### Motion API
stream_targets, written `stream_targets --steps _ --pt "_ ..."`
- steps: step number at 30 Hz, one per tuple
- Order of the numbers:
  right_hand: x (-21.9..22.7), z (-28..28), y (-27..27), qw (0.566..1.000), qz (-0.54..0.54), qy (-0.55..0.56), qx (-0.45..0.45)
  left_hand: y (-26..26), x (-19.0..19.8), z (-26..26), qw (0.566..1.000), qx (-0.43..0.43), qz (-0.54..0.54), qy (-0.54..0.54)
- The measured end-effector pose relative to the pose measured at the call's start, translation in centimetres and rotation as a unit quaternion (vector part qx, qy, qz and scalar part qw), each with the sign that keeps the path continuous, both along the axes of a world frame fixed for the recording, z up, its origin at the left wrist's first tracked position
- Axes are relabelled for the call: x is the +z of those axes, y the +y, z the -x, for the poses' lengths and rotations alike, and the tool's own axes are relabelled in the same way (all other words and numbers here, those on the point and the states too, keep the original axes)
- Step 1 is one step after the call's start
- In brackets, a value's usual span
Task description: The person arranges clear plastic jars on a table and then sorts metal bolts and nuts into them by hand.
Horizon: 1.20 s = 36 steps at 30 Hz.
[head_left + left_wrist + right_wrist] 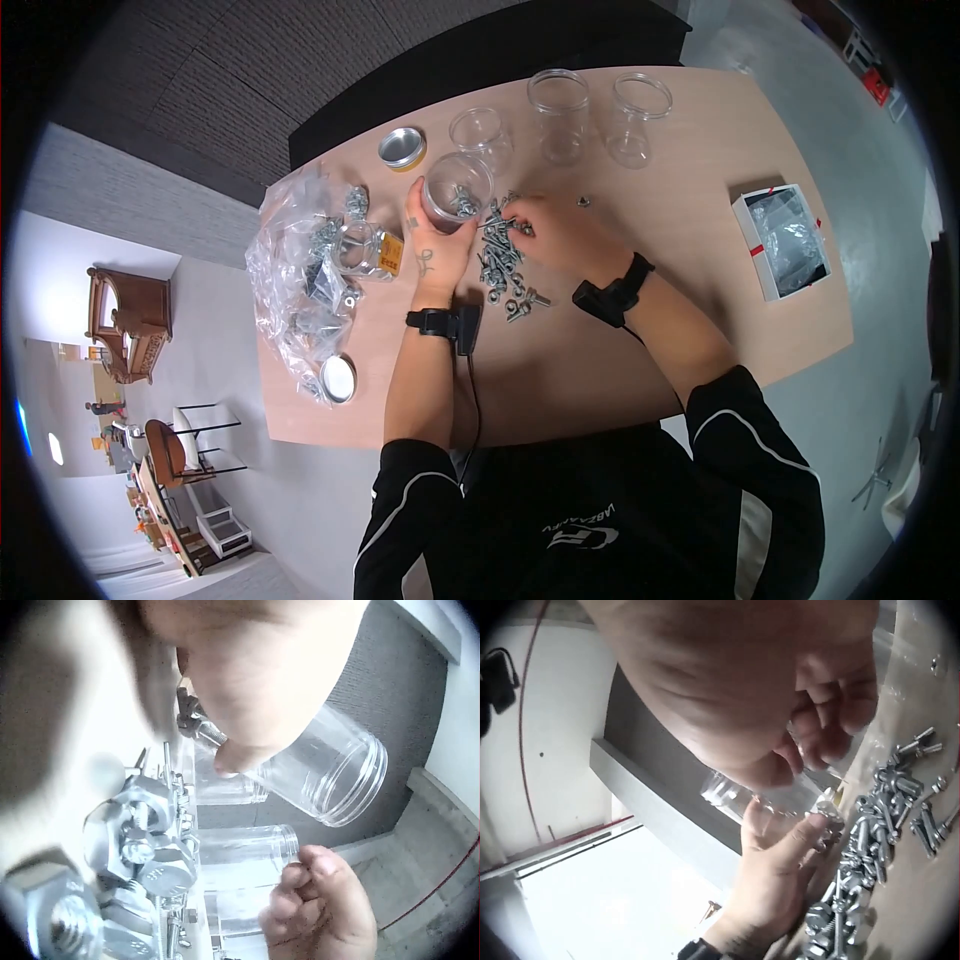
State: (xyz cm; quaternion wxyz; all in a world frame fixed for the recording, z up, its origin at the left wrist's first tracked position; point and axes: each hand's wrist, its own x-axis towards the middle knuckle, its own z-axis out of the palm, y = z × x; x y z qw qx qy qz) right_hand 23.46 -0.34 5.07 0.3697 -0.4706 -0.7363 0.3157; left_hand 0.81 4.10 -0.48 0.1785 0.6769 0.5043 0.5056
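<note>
My left hand (437, 245) grips a clear plastic jar (452, 170) that has bolts (463, 203) at its bottom. In the left wrist view, the thumb of this left hand (262, 682) lies against the tilted jar (345, 784). Beside it my right hand (560, 235) hovers over a pile of bolts and nuts (497, 260), fingers curled. Metal shows at its fingertips in the head view; I cannot tell whether it holds a bolt. The right wrist view has the right hand (742, 690) large at the top and the jar in the left hand (769, 877) below.
Three more clear jars (560, 120) stand along the table's far edge, near a metal lid (402, 147). To the left lie plastic bags (290, 270), a jar with a yellow label (388, 255) and a white lid (338, 379). An open white box (783, 243) sits at right.
</note>
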Motion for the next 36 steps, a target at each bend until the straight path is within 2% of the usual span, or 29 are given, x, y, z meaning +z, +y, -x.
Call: stream_targets --steps 2,5,7,9,11,14,16,18,20,23,28,36 --pt "-2.0 0.4 -0.2 0.992 -0.067 -0.107 0.013 0.0 0.0 0.1 1.000 -0.003 0.007 -0.004" --pt "-3.6 0.8 0.0 0.987 -0.091 -0.127 0.029 0.0 0.0 -0.1 1.000 0.004 -0.006 0.006" --pt "-3.9 0.8 0.3 0.985 -0.095 -0.139 0.043 0.1 -0.1 -0.3 0.995 -0.019 0.016 -0.092" --pt "-4.0 0.7 0.5 0.982 -0.099 -0.152 0.057 0.1 0.0 -0.3 0.996 -0.014 0.014 -0.086" --pt "-3.8 0.5 0.5 0.985 -0.066 -0.144 0.065 0.0 0.2 -0.3 0.997 -0.012 0.013 -0.080" --pt "-3.3 0.6 0.4 0.990 -0.074 -0.108 0.048 -0.1 0.3 -0.2 0.998 -0.015 0.013 -0.062" --pt "-1.8 0.5 0.1 0.994 -0.065 -0.078 0.032 -0.1 0.3 -0.2 1.000 0.005 -0.014 0.025" --pt "0.6 0.2 -0.4 0.997 -0.057 -0.049 0.019 -0.3 0.6 -0.4 1.000 -0.001 -0.012 0.013" --pt "2.6 -0.1 -0.8 0.997 -0.070 0.035 0.020 -0.5 0.8 -0.5 1.000 -0.004 -0.009 0.000" --pt "5.2 -0.6 -1.7 0.996 -0.071 0.035 0.034 -0.6 1.0 -0.6 1.000 -0.015 -0.002 -0.017" --pt "4.1 -0.4 -1.3 0.991 -0.113 0.059 0.032 -0.5 1.2 -0.7 0.990 -0.020 -0.100 0.095" --pt "3.1 0.0 -1.0 0.995 -0.075 0.052 0.028 -0.4 1.1 -0.8 0.989 -0.029 -0.119 0.078"
